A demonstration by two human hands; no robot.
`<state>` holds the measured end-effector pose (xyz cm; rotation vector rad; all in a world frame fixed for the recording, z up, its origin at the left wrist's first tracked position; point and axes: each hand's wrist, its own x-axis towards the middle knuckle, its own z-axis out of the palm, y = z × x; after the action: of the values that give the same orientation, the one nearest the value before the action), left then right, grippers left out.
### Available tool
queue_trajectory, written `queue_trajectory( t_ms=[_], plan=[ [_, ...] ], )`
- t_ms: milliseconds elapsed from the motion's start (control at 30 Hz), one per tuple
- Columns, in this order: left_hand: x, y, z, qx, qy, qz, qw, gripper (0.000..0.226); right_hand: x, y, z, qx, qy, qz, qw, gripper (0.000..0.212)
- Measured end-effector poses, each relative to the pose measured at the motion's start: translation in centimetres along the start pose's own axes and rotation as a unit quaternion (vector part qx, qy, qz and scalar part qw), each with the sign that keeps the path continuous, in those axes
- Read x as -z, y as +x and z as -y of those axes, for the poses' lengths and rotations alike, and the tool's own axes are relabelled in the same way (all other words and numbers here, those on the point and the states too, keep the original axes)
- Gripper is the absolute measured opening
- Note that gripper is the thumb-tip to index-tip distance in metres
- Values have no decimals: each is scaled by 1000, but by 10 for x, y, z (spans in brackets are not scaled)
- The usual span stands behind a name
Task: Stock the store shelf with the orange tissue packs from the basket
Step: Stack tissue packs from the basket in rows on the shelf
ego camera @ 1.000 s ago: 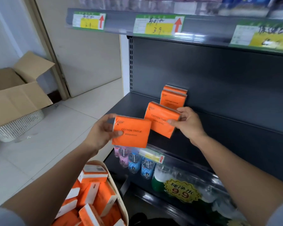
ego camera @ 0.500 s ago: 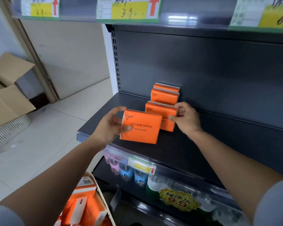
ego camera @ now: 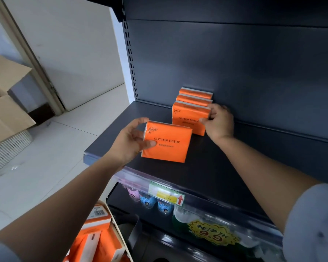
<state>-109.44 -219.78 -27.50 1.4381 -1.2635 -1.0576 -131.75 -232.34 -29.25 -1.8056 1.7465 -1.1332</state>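
So here's where it stands: the left hand point(ego camera: 133, 142) has one orange tissue pack point(ego camera: 167, 141) held upright over the front-left part of the shelf point(ego camera: 225, 167), thumb on the printed face and the other fingers wrapped round the left edge. I can't tell if its bottom edge is resting on the shelf or just above it.

The right hand point(ego camera: 219, 122) is further back, pinching the right edge of the front pack point(ego camera: 187, 118) of a short row. That one stands upright, right up against two more packs point(ego camera: 195, 95) that sit at the back panel. Plenty more are piled loose in the basket point(ego camera: 119, 235) down by the left arm, so I'd say this job is barely started.

Handling-wise, my guess is these are super light and squishy, basically soft tissue in thin plastic film. The film probably slides a bit, and the pack will dent if you squeeze hard. Best bet is grabbing a short side edge, thumb on the front and fingers behind, like both hands do here. Slot the held one in front of the row, label facing out. They look floppy enough to tip, so lean each one on its neighbour.
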Motion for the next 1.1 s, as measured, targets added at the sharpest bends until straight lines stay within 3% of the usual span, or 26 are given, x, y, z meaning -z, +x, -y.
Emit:
queue_trajectory(
  t_ms=[267, 567, 967, 1100],
  plan=[
    [3, 4, 2, -6, -7, -5, 1000, 58, -5, 5, 4, -28, 12, -19, 999, 62],
    [2, 7, 2, -9, 2, 4, 1000, 60, -16, 5, 3, -45, -7, 2, 999, 47],
    [-4, 15, 5, -28, 32, 4, 999, 57, -12, -5, 5, -48, 9, -17, 999, 62],
    [-9, 19, 4, -30, 46, 7, 998, 56, -2, -13, 6, -35, 10, -36, 999, 43]
  ],
)
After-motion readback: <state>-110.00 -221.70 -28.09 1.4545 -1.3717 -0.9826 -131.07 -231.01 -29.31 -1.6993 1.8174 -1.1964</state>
